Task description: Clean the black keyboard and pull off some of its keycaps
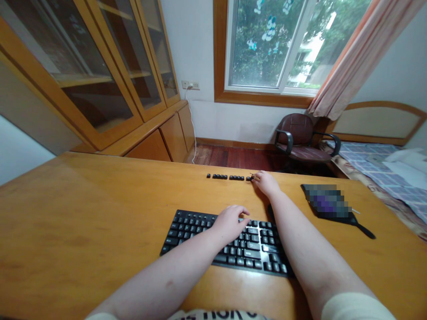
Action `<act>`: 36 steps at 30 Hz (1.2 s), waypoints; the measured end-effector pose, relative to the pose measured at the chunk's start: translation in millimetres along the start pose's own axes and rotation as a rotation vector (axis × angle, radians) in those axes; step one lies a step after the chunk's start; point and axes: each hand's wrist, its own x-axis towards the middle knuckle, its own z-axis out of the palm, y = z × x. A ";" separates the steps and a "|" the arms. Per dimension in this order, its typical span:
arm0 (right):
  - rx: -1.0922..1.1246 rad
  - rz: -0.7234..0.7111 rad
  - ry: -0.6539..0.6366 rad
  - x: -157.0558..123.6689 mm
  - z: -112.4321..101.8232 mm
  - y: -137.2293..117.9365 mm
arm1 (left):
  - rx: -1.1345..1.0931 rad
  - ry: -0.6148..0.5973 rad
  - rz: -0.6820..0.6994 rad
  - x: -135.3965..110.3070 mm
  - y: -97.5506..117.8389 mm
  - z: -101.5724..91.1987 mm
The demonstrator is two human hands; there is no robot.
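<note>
A black keyboard (pixel 233 258) lies on the wooden desk (pixel 83 231) in front of me. My left hand (pixel 231 224) rests over its upper middle, thumb and index finger apart with nothing between them. Near the desk's far edge, small black keycaps (pixel 236 178) stand in a line, in separate groups, with a single keycap (pixel 208 176) at the left end. My right hand (pixel 265 182) reaches to the right end of this line, fingertips pinched at a keycap (pixel 248 178). A thin brownish thing shows at these fingertips, too small to name. My right forearm crosses the keyboard's right end.
A dark pouch (pixel 328 206), partly blurred out, lies on the desk at the right. Beyond the desk are a maroon armchair (pixel 295 133), a bed (pixel 383 164) and a window (pixel 267 49). A glass-doored cabinet (pixel 110 89) stands at the left. A white cable (pixel 190 115) hangs from a socket.
</note>
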 end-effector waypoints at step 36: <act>0.078 -0.079 -0.011 -1.0 1.0 -3.3 | 0.019 -0.026 -0.004 0.0 3.3 -2.3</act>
